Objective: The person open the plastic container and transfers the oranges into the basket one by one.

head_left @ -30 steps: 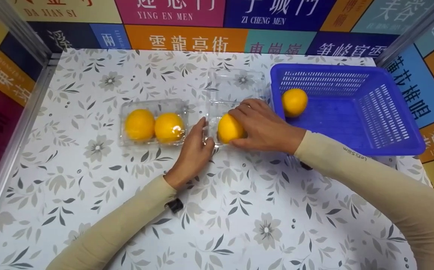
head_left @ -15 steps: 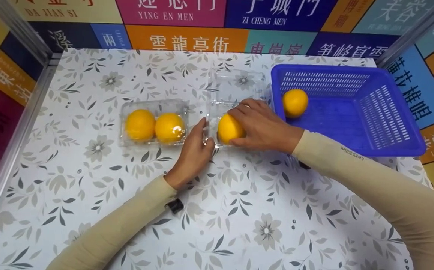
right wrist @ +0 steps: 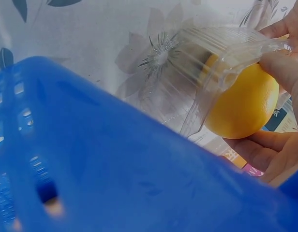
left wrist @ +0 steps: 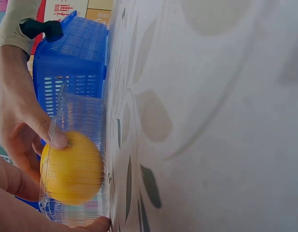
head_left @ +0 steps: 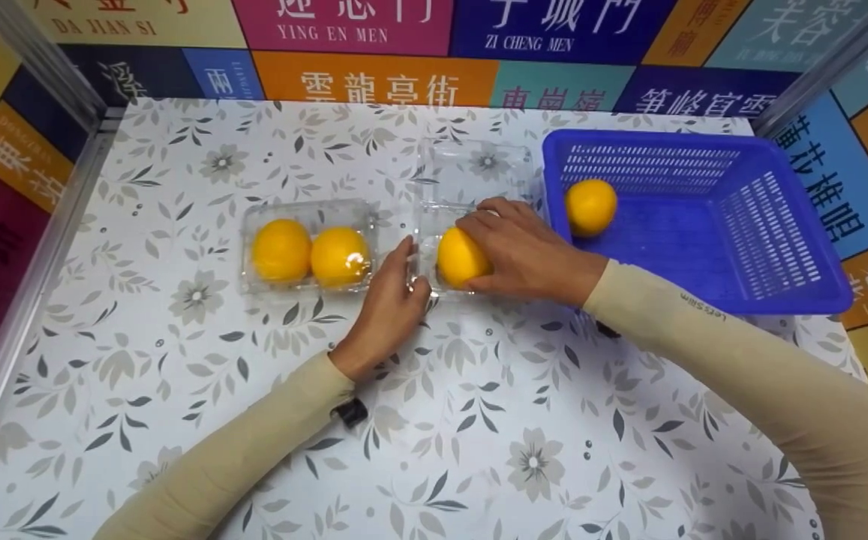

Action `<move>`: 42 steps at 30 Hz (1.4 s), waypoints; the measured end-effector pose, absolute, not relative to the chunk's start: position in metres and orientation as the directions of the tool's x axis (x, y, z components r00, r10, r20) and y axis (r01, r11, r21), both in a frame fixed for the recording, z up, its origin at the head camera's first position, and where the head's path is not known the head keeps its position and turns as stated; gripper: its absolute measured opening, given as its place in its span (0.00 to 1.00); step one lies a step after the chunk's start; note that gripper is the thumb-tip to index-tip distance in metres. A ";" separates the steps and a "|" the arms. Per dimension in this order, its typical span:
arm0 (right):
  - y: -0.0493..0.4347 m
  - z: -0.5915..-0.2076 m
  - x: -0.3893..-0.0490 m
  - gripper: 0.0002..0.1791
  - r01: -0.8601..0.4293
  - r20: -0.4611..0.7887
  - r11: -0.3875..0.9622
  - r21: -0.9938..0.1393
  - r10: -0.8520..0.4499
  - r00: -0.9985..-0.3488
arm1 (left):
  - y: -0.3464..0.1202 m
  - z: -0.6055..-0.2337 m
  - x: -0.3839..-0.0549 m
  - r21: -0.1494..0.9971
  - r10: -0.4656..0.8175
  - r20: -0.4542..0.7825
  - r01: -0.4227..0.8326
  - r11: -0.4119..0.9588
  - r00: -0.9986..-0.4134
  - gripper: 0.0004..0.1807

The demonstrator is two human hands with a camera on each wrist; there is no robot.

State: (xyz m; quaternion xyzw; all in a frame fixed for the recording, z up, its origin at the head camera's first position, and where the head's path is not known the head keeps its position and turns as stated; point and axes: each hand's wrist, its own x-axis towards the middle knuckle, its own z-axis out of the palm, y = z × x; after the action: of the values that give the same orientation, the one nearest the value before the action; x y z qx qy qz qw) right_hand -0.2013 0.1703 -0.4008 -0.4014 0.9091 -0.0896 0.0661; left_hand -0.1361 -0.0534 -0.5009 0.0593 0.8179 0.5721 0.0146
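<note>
In the head view my right hand (head_left: 520, 251) grips an orange (head_left: 459, 256) inside a clear plastic clamshell box (head_left: 471, 176), whose lid lies folded back. Thumb and fingers lie on either side of the fruit, as the right wrist view also shows on the orange (right wrist: 245, 104). My left hand (head_left: 385, 307) rests at the left end of the same box, index finger straight along the side and thumb at the front corner. Left of it, a closed clear box (head_left: 302, 211) holds two oranges (head_left: 281, 250).
A blue plastic basket (head_left: 704, 300) stands at the right, close beside the opened box, with one orange (head_left: 591, 207) against its left wall. A floral cloth (head_left: 434, 450) covers the table. Colourful printed panels (head_left: 373, 75) border the back and sides.
</note>
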 end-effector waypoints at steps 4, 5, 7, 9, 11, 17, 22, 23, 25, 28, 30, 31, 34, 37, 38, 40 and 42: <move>0.170 -0.401 -0.201 0.42 -0.719 -0.035 0.661 -0.216 -0.741 -0.671 | -0.052 -0.487 -0.131 0.943 0.117 0.043 0.079 0.323 -0.992 0.39; 0.171 -0.401 -0.201 0.42 -0.718 -0.030 0.662 -0.215 -0.739 -0.673 | -0.052 -0.480 -0.129 0.945 0.117 0.039 0.075 0.319 -0.992 0.39; 0.170 -0.401 -0.201 0.41 -0.716 -0.021 0.665 -0.214 -0.736 -0.677 | -0.052 -0.472 -0.126 0.948 0.117 0.039 0.074 0.309 -0.992 0.39; 0.170 -0.401 -0.201 0.40 -0.715 -0.013 0.667 -0.212 -0.733 -0.680 | -0.051 -0.469 -0.124 0.949 0.117 0.038 0.073 0.306 -0.992 0.38; 0.170 -0.401 -0.200 0.40 -0.712 -0.009 0.669 -0.214 -0.730 -0.684 | -0.051 -0.468 -0.124 0.949 0.114 0.038 0.072 0.307 -0.993 0.38; 0.168 -0.401 -0.200 0.37 -0.718 0.013 0.666 -0.204 -0.731 -0.682 | -0.052 -0.480 -0.126 0.945 0.111 0.047 0.080 0.317 -0.993 0.39; 0.167 -0.399 -0.200 0.37 -0.716 0.023 0.671 -0.192 -0.727 -0.687 | -0.052 -0.485 -0.128 0.949 0.119 0.047 0.082 0.305 -0.992 0.39; 0.167 -0.399 -0.200 0.37 -0.715 0.023 0.673 -0.190 -0.725 -0.688 | -0.052 -0.488 -0.130 0.948 0.119 0.046 0.080 0.309 -0.992 0.39; 0.167 -0.398 -0.200 0.37 -0.714 0.027 0.674 -0.188 -0.723 -0.690 | -0.052 -0.493 -0.132 0.944 0.116 0.044 0.079 0.319 -0.992 0.40; 0.167 -0.398 -0.200 0.38 -0.718 0.038 0.671 -0.184 -0.725 -0.688 | -0.052 -0.498 -0.134 0.942 0.114 0.041 0.077 0.327 -0.993 0.40; 0.167 -0.398 -0.200 0.38 -0.721 0.050 0.668 -0.183 -0.726 -0.686 | -0.052 -0.497 -0.134 0.942 0.114 0.047 0.081 0.325 -0.992 0.40; 0.167 -0.397 -0.199 0.38 -0.723 0.056 0.666 -0.181 -0.727 -0.684 | -0.052 -0.496 -0.134 0.941 0.112 0.049 0.084 0.328 -0.992 0.40; 0.168 -0.396 -0.199 0.38 -0.728 0.077 0.660 -0.183 -0.729 -0.680 | -0.052 -0.492 -0.132 0.939 0.108 0.060 0.092 0.332 -0.992 0.39; 0.170 -0.394 -0.198 0.38 -0.732 0.094 0.654 -0.190 -0.730 -0.677 | -0.052 -0.492 -0.132 0.933 0.103 0.076 0.107 0.343 -0.992 0.39; 0.170 -0.393 -0.197 0.39 -0.732 0.098 0.654 -0.192 -0.729 -0.677 | -0.052 -0.490 -0.131 0.933 0.103 0.076 0.107 0.344 -0.992 0.39; 0.171 -0.391 -0.196 0.39 -0.731 0.105 0.654 -0.196 -0.727 -0.679 | -0.052 -0.488 -0.130 0.931 0.103 0.079 0.111 0.349 -0.991 0.38; 0.172 -0.388 -0.195 0.41 -0.728 0.107 0.657 -0.197 -0.723 -0.682 | -0.052 -0.480 -0.127 0.935 0.107 0.076 0.108 0.337 -0.991 0.38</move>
State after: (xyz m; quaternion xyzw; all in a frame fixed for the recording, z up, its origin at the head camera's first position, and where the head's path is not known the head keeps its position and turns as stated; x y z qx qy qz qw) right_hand -0.1954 0.1717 -0.3878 -0.3986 0.9101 -0.1126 -0.0097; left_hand -0.1272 -0.0519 -0.4802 0.0658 0.8176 0.5720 -0.0002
